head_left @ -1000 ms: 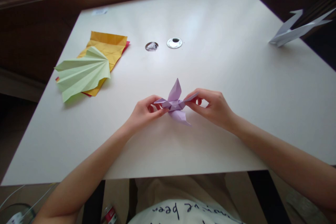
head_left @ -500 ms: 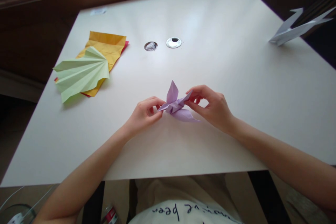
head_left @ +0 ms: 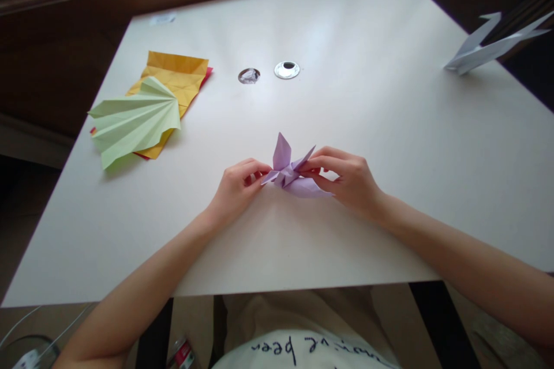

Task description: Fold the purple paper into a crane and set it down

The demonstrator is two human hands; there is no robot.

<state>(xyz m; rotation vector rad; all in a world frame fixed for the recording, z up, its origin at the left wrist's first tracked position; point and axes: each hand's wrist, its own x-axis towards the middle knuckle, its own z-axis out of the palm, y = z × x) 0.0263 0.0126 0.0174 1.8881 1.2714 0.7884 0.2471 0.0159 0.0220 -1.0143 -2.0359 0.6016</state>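
Observation:
A small lilac origami figure (head_left: 289,172) with pointed flaps sits low over the middle of the white table (head_left: 389,127). My left hand (head_left: 237,187) pinches its left tip between thumb and fingers. My right hand (head_left: 346,180) grips its right flap, fingers curled over the paper. One flap stands upright between the two hands and another lies flat toward me.
A pale green pleated paper fan (head_left: 132,120) lies on yellow paper (head_left: 179,74) and red sheets at the left. Two round metal grommets (head_left: 286,70) are set in the table beyond the hands. A white paper crane (head_left: 487,46) stands at the far right edge.
The lilac figure has turned and tilted slightly left. My right hand has slid in closer and its fingers have closed over the right flap. The left hand barely moved.

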